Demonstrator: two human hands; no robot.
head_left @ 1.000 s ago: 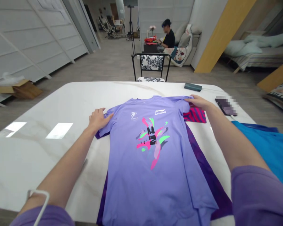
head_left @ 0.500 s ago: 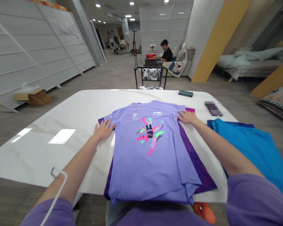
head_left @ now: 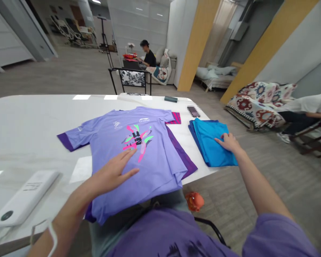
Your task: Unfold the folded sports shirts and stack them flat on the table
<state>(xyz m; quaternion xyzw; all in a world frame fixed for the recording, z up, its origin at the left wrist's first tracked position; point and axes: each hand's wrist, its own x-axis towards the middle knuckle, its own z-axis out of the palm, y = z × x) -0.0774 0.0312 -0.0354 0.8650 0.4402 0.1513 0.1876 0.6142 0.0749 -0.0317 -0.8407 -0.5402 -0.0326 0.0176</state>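
A lilac T-shirt (head_left: 117, 142) with a pink and green print lies spread face up on the white table (head_left: 29, 117), over a darker purple shirt (head_left: 183, 159) whose edges show. My left hand (head_left: 115, 171) rests flat and open on the lilac shirt's lower front. My right hand (head_left: 228, 142) lies open on a folded blue garment (head_left: 210, 141) at the table's right edge.
A white device (head_left: 24, 200) with a cable lies at the near left. A phone (head_left: 193, 111) and a dark case (head_left: 171, 99) sit at the far right of the table. A chair (head_left: 130, 79) stands behind it. One person sits far back, another on the right.
The view has swung right. My left hand slid from the left sleeve down to the shirt's front. My right hand left the right shoulder and landed on the blue garment.
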